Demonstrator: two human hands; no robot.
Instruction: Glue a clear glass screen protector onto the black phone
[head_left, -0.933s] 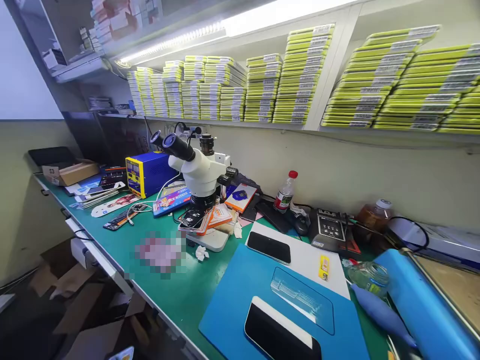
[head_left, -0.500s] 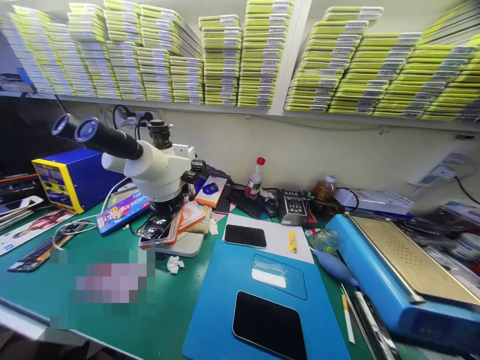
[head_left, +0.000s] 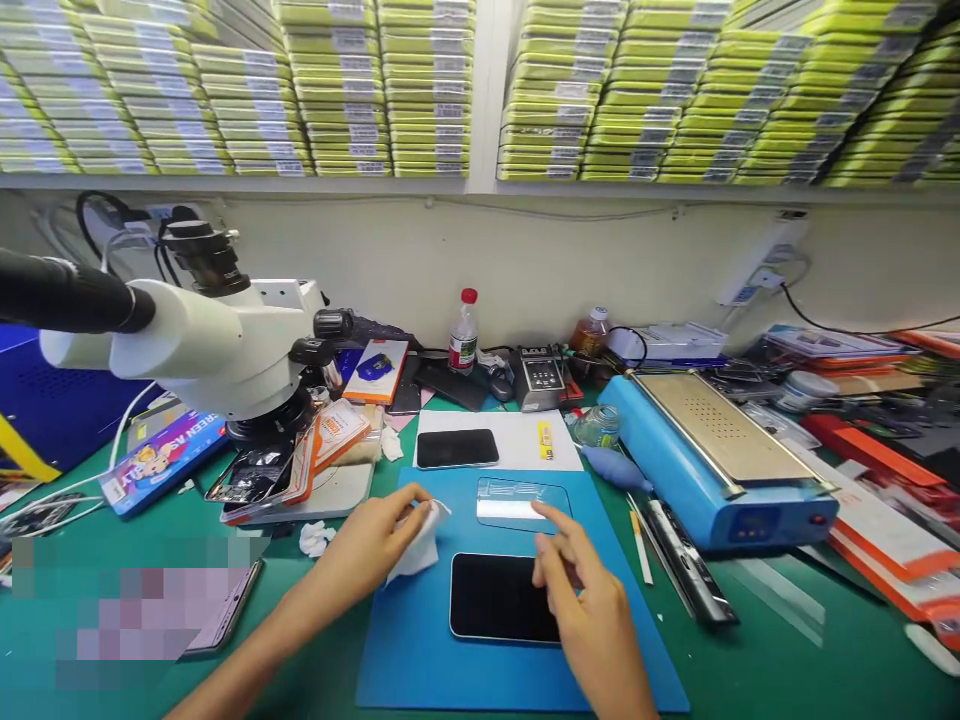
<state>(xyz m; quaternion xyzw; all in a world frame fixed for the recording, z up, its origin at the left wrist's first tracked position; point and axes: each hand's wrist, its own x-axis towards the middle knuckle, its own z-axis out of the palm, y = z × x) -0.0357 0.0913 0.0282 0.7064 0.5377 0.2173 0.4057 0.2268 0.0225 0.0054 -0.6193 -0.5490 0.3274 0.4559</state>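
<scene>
My left hand (head_left: 379, 545) pinches a crumpled white tissue (head_left: 421, 545) over the left part of the blue mat (head_left: 420, 675). A phone (head_left: 495, 598) with a dark screen lies face up on the mat, its right end partly covered by my right hand (head_left: 585, 595). That hand's index finger stretches toward the clear glass panel (head_left: 555, 508) behind the phone, and its other fingers are bent, with nothing visible in them. From this angle I cannot tell whether the fingertip touches the panel. A white strip shows on the panel's lower left part.
Behind the mat, a second phone (head_left: 456, 448) and a yellow lighter (head_left: 545, 440) lie on white paper. A microscope (head_left: 217, 340) stands left, a blue heating plate machine (head_left: 750, 515) right. Tweezers, a cigarette (head_left: 641, 548) and a blue air blower (head_left: 613, 467) lie beside the mat.
Both my hands have come into view over the blue mat, the left one with a tissue. My view has turned to the right. The phone on the mat now lies straighter in the picture.
</scene>
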